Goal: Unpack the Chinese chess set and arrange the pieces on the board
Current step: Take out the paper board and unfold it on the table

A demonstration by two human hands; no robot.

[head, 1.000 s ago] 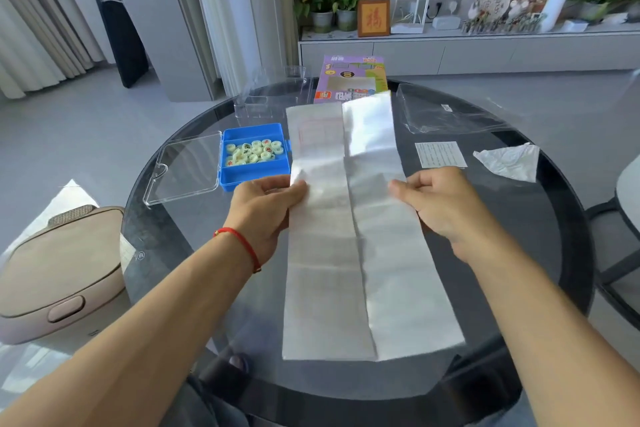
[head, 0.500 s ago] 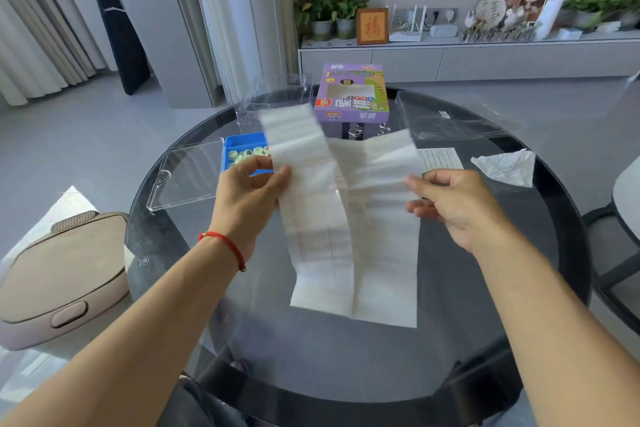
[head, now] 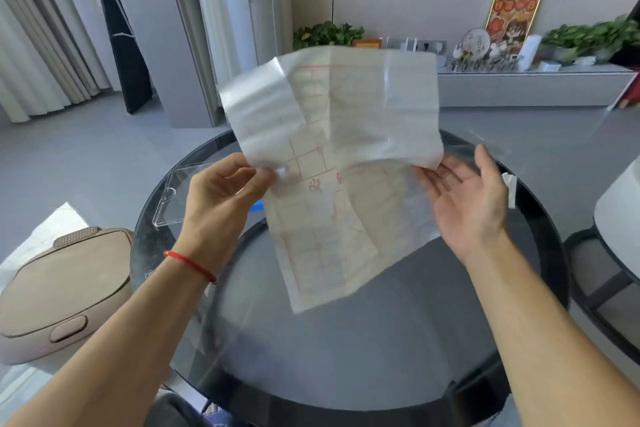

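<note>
The left hand (head: 221,191) is pinching the board (head: 332,156) edge above the surface (head: 346,340) while the right hand (head: 464,198), grip released, is supporting it for unfolding.

The thin white paper chess board (head: 332,163), creased and printed with a faint red grid and red characters, hangs in the air above the round glass surface (head: 346,340), half unfolded, its upper part curling and its lower end drooping.
</note>
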